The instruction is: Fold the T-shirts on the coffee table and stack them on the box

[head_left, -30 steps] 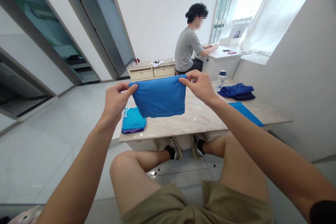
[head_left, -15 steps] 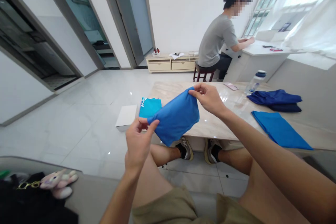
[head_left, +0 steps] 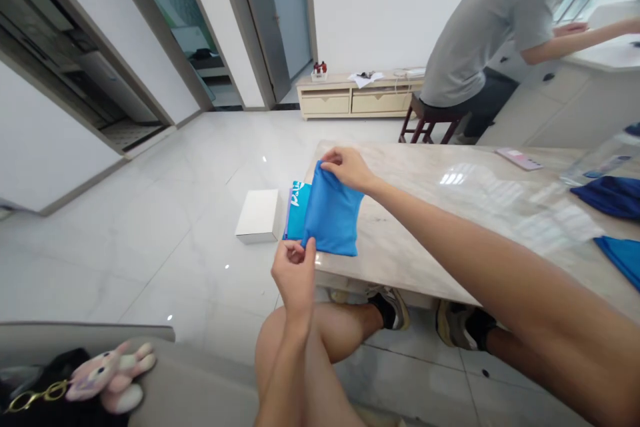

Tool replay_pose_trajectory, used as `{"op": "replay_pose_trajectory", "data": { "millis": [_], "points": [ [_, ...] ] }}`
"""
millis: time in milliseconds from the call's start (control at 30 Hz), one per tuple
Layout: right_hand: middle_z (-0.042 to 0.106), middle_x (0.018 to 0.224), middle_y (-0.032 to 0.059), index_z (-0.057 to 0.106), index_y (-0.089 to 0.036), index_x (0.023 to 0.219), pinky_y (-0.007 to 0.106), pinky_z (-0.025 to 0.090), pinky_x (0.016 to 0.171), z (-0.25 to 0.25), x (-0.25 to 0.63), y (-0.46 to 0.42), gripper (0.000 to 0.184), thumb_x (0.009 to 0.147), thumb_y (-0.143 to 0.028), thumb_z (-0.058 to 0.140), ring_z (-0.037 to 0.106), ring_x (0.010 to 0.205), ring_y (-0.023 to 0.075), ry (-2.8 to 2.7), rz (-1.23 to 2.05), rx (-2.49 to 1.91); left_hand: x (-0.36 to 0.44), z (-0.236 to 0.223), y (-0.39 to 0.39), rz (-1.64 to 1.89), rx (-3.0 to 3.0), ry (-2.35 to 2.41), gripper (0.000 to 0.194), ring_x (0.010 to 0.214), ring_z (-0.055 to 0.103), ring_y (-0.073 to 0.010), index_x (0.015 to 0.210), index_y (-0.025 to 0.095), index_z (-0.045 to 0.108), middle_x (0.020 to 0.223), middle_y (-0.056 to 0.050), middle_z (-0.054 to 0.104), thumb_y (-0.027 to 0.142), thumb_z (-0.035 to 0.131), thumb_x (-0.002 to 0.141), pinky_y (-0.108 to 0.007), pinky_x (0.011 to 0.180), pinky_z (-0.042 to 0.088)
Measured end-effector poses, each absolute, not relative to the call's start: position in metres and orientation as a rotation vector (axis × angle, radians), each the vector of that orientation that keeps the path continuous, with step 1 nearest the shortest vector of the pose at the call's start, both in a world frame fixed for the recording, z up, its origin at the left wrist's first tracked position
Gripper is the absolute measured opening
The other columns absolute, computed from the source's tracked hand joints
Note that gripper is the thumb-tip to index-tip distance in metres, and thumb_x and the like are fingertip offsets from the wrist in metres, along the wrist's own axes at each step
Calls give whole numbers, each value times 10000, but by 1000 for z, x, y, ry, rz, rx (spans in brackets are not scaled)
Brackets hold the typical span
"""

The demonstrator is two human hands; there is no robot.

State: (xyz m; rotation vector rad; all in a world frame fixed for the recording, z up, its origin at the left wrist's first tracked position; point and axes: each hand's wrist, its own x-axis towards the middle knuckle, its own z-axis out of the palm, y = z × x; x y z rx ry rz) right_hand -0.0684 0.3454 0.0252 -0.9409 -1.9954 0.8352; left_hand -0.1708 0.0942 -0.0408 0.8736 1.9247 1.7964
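Both my hands hold a folded blue cloth [head_left: 333, 220] over the left end of a marble table [head_left: 450, 213]. My left hand [head_left: 295, 273] pinches its near corner at the table's front edge. My right hand [head_left: 345, 168] pinches its far corner. The cloth lies over a folded turquoise garment [head_left: 297, 208] with white lettering that sits at the table's left edge.
A white box [head_left: 260, 215] lies on the floor left of the table. Dark blue cloth [head_left: 613, 195] and another blue piece [head_left: 623, 260] lie at the table's right end, beside a bottle [head_left: 595, 160] and a pink phone [head_left: 520, 159]. A person [head_left: 480, 47] sits on a stool behind. A plush toy [head_left: 107, 377] lies at the lower left.
The folded blue cloth has come down and to the left, from held in the air onto the turquoise pile. My view has turned left and lower.
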Motion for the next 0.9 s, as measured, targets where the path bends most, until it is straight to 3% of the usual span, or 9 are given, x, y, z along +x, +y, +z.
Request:
{"op": "replay_pose_trajectory", "data": {
  "millis": [133, 233, 400, 567, 733, 900],
  "points": [
    [792, 1288, 146, 733, -137, 1307, 445, 592, 1080, 9, -122, 360, 402, 923, -132, 612, 752, 1104, 256, -2079, 720, -1020, -220, -45, 93, 1464, 943, 2349, 243, 806, 782, -198, 1072, 240, 614, 1103, -68, 800, 437, 706, 964, -314, 753, 561],
    [755, 1353, 165, 726, -147, 1335, 500, 544, 1132, -4, -101, 348, 401, 964, -181, 579, 711, 1194, 307, -2258, 558, -903, -233, -55, 53, 1190, 1202, 2538, 223, 910, 796, -235, 1149, 256, 671, 1121, -71, 818, 448, 602, 1059, -338, 773, 569],
    [763, 1292, 149, 790, -217, 1199, 593, 488, 1159, -12, 32, 326, 303, 1012, -335, 583, 633, 1290, 369, -2597, 287, -773, -223, -91, -31, 884, 1712, 2435, 225, 971, 796, -266, 1108, 260, 756, 1093, -68, 843, 384, 569, 1086, -411, 898, 592],
    [811, 1078, 134, 829, -301, 1037, 534, 568, 985, 6, 192, 303, 240, 982, -427, 632, 744, 1008, 324, -2669, 391, -1167, -221, -109, -51, 803, 1740, 2380, 312, 1221, 769, -315, 1107, 271, 811, 1260, -91, 834, 389, 526, 1061, -499, 1070, 584],
    [825, 1078, 132, 831, -327, 1006, 549, 546, 984, 48, 291, 249, 255, 974, -445, 607, 754, 1003, 353, -2470, 280, -1332, -219, -82, -30, 670, 1593, 2367, 489, 1210, 758, -359, 1155, 181, 809, 1227, -155, 830, 441, 415, 1027, -571, 1116, 587],
    [824, 1116, 158, 843, -288, 1063, 509, 524, 1012, 72, 365, 195, 250, 970, -401, 641, 749, 1051, 347, -2359, 191, -1476, -182, -46, -26, 739, 1792, 2164, 518, 1338, 694, -358, 1227, 188, 798, 1364, -148, 787, 522, 452, 1033, -612, 1242, 501]
  ]
}}
